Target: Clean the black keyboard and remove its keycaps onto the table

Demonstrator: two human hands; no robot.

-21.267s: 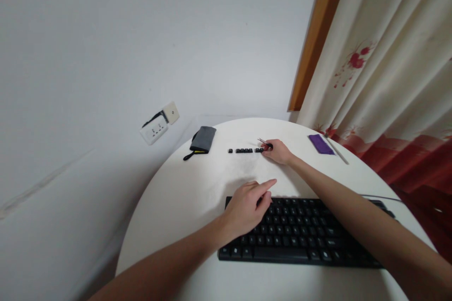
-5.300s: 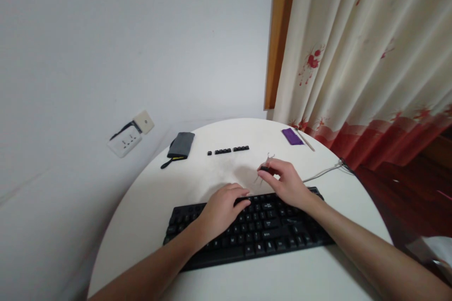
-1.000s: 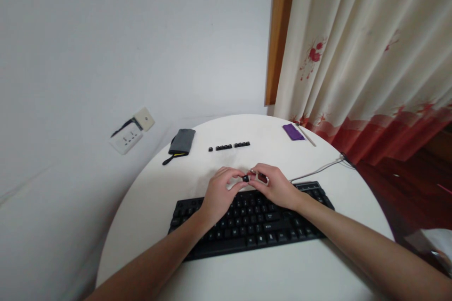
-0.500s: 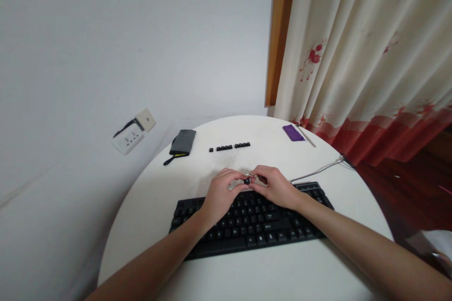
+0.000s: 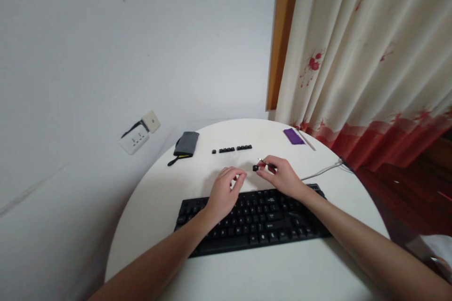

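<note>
Pinching: right hand (image 5: 282, 176), clamping cap (image 5: 255, 168)
Row (image 5: 226, 150): lying beyond-left, running sideways, right nearer
Left hand (image 5: 224, 190): fingertips meeting, seemingly empty

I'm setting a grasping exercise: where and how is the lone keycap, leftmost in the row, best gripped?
Probably by its near and far sides, from above: the lone keycap is small and low on the table, those sides lie exposed, and neighbouring keycaps leave only a narrow gap on its right.
</note>
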